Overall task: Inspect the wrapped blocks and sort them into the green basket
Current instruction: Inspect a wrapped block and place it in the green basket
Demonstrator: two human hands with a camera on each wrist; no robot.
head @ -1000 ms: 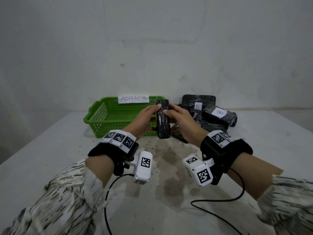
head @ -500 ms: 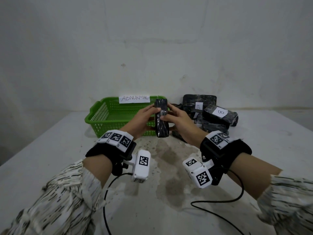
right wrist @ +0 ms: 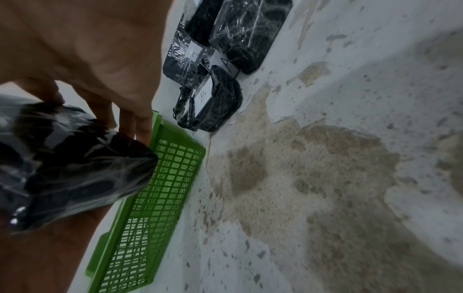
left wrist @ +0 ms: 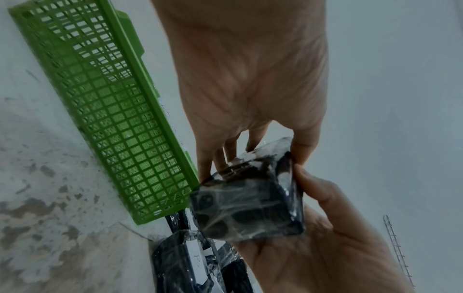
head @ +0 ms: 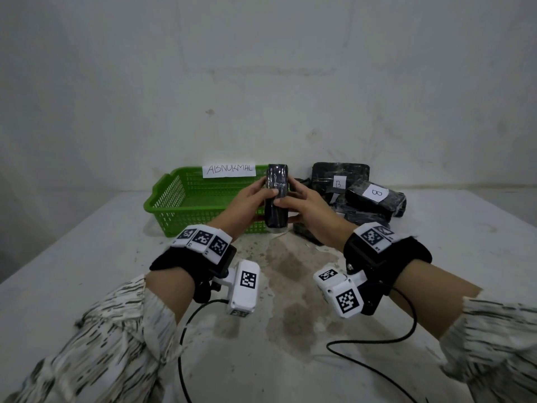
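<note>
Black wrapped block (head: 276, 196) seems slightly higher between both hands.

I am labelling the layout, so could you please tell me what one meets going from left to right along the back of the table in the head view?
green basket → ABNORMAL label → held wrapped block → pile of wrapped blocks.
</note>
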